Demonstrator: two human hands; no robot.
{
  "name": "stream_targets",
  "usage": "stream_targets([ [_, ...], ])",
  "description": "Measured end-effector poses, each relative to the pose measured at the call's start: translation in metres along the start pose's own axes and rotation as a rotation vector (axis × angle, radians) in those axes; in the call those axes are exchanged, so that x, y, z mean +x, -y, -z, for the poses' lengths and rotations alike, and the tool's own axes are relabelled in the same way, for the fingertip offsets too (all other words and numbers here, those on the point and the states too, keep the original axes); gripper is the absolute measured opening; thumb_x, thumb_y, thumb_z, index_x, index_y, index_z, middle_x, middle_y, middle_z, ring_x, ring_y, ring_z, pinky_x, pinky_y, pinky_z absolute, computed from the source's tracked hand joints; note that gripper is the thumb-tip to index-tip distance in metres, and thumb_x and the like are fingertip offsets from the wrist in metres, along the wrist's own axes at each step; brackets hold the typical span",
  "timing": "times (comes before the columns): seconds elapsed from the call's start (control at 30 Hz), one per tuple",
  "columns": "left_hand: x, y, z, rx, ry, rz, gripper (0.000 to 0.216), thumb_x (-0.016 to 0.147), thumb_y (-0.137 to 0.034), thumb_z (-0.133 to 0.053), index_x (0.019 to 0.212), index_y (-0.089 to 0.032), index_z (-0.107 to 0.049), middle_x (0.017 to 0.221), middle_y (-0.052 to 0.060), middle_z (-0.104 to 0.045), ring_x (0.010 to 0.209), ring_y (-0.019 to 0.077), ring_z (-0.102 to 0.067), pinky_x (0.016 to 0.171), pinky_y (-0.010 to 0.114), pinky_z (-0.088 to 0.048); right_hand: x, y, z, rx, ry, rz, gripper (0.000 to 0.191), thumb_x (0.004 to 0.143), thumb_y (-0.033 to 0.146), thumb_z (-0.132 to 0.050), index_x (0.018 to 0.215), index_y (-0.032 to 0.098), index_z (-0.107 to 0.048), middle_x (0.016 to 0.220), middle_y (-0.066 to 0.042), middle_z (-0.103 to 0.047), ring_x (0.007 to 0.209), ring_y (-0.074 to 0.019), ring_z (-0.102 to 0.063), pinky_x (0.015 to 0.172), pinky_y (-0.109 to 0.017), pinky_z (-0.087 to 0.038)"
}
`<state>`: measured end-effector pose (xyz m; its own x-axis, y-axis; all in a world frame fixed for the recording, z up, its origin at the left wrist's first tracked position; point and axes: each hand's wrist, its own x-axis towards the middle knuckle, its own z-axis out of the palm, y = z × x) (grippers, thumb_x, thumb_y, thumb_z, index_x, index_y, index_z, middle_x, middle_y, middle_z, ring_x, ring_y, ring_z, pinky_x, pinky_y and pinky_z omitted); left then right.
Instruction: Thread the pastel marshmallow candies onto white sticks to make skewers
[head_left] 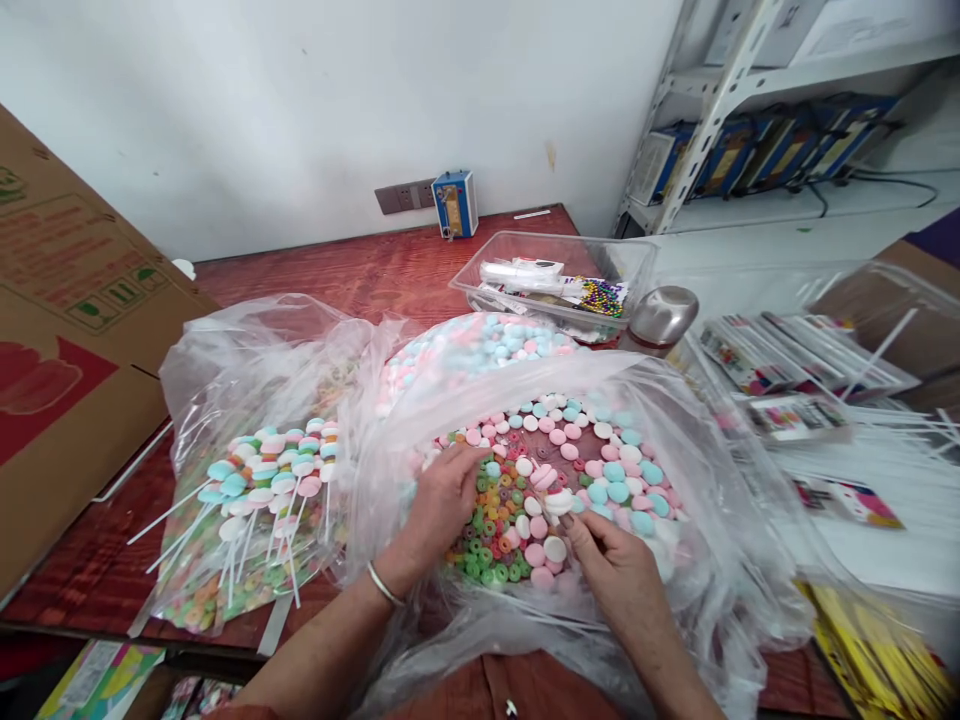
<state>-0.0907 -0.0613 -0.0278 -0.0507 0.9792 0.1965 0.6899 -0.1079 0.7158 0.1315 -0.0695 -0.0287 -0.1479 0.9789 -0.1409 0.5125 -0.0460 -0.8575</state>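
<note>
My right hand (pixel 619 565) pinches a white button-shaped candy (pixel 557 503) between thumb and fingers, with a pink candy (pixel 543 476) just beyond it. My left hand (pixel 444 500), wearing a bangle, is curled low over a pile of coloured ring candies (pixel 499 520); its fingertips are partly hidden. Both hands work inside a clear plastic bag (pixel 720 580) spread open on the table. Pink, white and blue round candies (pixel 619 490) lie around the rings. To the left, candy skewers on white sticks (pixel 274 470) rest on another bag of ring candies (pixel 217 605).
Behind stands a mound of pastel candies (pixel 487 345) under plastic. A clear tub (pixel 555 250) and a metal scoop (pixel 661 318) are farther back. A cardboard box (pixel 82 300) flanks the left, white sticks (pixel 847 490) and packets the right. A small blue box (pixel 455 204) stands by the wall.
</note>
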Motion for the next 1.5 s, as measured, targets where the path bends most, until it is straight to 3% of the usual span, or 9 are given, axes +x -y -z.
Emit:
stream_targets([
  [0.17, 0.018, 0.03, 0.022, 0.252, 0.108, 0.014, 0.019, 0.091, -0.016, -0.054, 0.088, -0.022, -0.072, 0.089, 0.005, -0.07, 0.084, 0.019, -0.063, 0.08, 0.031, -0.048, -0.003, 0.0, -0.01, -0.089, 0.045, 0.076, 0.041, 0.095, 0.048, -0.041, 0.074, 0.021, -0.063, 0.073, -0.003, -0.065, 0.07, -0.0193, -0.058, 0.066, -0.027, -0.041],
  [0.33, 0.02, 0.026, 0.007, 0.362, 0.205, -0.122, 0.011, 0.087, -0.017, -0.062, 0.081, -0.021, -0.07, 0.088, 0.006, -0.067, 0.092, 0.0225, -0.058, 0.086, 0.036, -0.042, -0.005, -0.002, -0.019, -0.201, 0.062, 0.144, 0.039, 0.097, 0.039, -0.037, 0.076, 0.021, -0.064, 0.075, -0.005, -0.067, 0.072, -0.0204, -0.06, 0.067, -0.029, -0.043],
  [0.47, 0.021, 0.022, 0.001, 0.327, 0.187, -0.077, 0.015, 0.084, -0.011, -0.059, 0.075, -0.02, -0.066, 0.084, 0.005, -0.066, 0.089, 0.0214, -0.057, 0.085, 0.035, -0.041, -0.008, -0.002, -0.025, -0.386, 0.069, 0.203, 0.034, 0.096, 0.028, -0.036, 0.075, 0.022, -0.061, 0.077, -0.006, -0.066, 0.072, -0.0203, -0.061, 0.065, -0.028, -0.041],
  [0.63, 0.02, 0.022, 0.006, 0.211, 0.129, 0.012, 0.012, 0.081, -0.009, -0.06, 0.078, -0.02, -0.065, 0.081, 0.002, -0.068, 0.082, 0.0185, -0.059, 0.08, 0.031, -0.043, -0.01, 0.003, -0.032, -0.5, 0.11, 0.217, 0.031, 0.097, 0.022, -0.035, 0.087, 0.02, -0.065, 0.086, -0.007, -0.07, 0.08, -0.0214, -0.065, 0.067, -0.029, -0.04],
  [0.8, 0.018, 0.022, 0.004, 0.384, 0.239, -0.097, 0.013, 0.084, -0.013, -0.062, 0.089, -0.022, -0.07, 0.094, 0.006, -0.068, 0.096, 0.0236, -0.058, 0.088, 0.038, -0.041, -0.007, 0.007, -0.031, -0.526, 0.099, 0.228, 0.032, 0.099, 0.023, -0.035, 0.082, 0.02, -0.063, 0.085, -0.007, -0.07, 0.08, -0.0215, -0.064, 0.069, -0.029, -0.039],
  [0.9, 0.018, 0.02, -0.002, 0.454, 0.22, -0.099, 0.013, 0.085, -0.013, -0.059, 0.085, -0.021, -0.069, 0.092, 0.007, -0.066, 0.096, 0.0252, -0.056, 0.087, 0.039, -0.041, -0.008, 0.005, -0.031, -0.532, 0.104, 0.218, 0.03, 0.098, 0.021, -0.037, 0.086, 0.02, -0.064, 0.087, -0.007, -0.07, 0.082, -0.0219, -0.065, 0.069, -0.029, -0.04],
  [1.0, 0.017, 0.015, -0.004, 0.355, 0.154, -0.069, 0.013, 0.084, -0.01, -0.058, 0.081, -0.019, -0.067, 0.088, 0.006, -0.067, 0.092, 0.0234, -0.057, 0.086, 0.037, -0.042, -0.01, 0.005, -0.032, -0.541, 0.116, 0.189, 0.028, 0.098, 0.02, -0.038, 0.086, 0.019, -0.064, 0.087, -0.006, -0.07, 0.082, -0.0214, -0.065, 0.069, -0.029, -0.039],
  [1.3, 0.012, -0.002, 0.003, -0.352, 0.146, 0.29, 0.01, 0.079, -0.019, -0.064, 0.087, -0.018, -0.069, 0.082, 0.002, -0.072, 0.076, 0.0165, -0.064, 0.071, 0.026, -0.048, -0.007, 0.012, -0.029, -0.56, 0.11, 0.147, 0.028, 0.099, 0.02, -0.04, 0.082, 0.02, -0.062, 0.084, -0.004, -0.069, 0.079, -0.021, -0.065, 0.067, -0.028, -0.039],
  [1.5, 0.007, -0.002, -0.004, -0.405, 0.15, 0.287, 0.01, 0.078, -0.022, -0.067, 0.084, -0.018, -0.074, 0.081, 0.003, -0.071, 0.077, 0.0174, -0.064, 0.073, 0.027, -0.049, -0.01, 0.011, -0.03, -0.551, 0.113, 0.158, 0.027, 0.098, 0.021, -0.039, 0.081, 0.02, -0.06, 0.082, -0.005, -0.068, 0.076, -0.0212, -0.064, 0.065, -0.029, -0.037],
])
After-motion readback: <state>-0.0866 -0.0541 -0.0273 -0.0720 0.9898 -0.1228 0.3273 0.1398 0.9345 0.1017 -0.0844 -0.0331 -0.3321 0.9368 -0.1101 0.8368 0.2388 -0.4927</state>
